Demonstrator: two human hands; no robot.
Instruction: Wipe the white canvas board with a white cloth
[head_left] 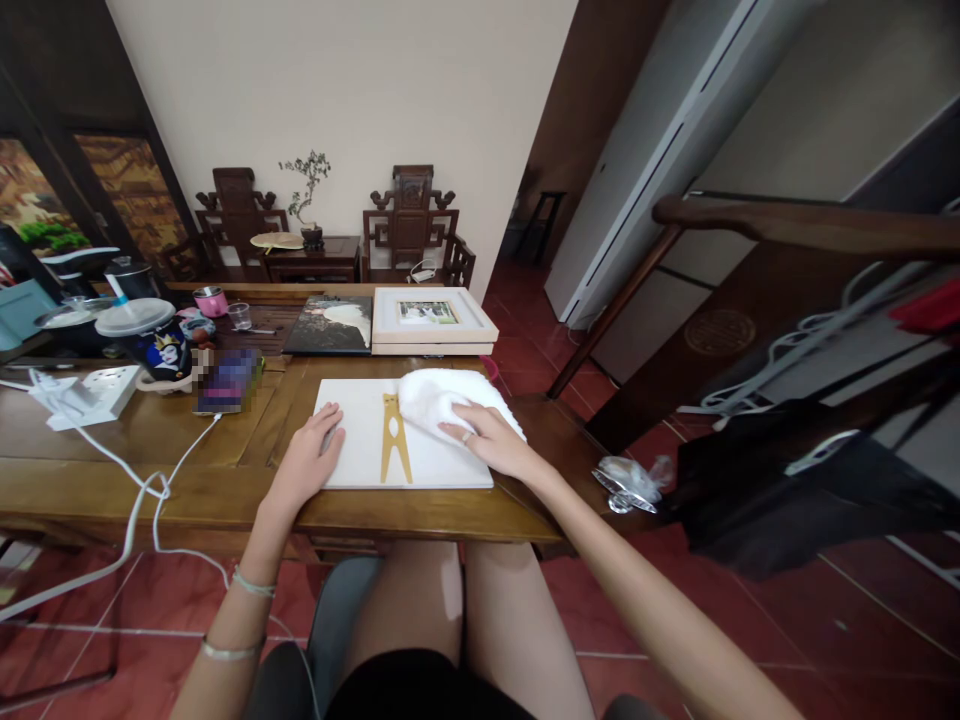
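As seems, clothespin figure (394,440) points toward person.

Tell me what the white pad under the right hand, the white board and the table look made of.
White pad: soft cloth, likely terry; it looks fluffy and bunched. White board: smooth, matte, rigid; canvas or painted panel, unclear. Table: glossy varnished wood with visible grain.

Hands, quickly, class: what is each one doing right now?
Left hand: open, flat on the white board.
Right hand: open, pressing a white cloth on the board.
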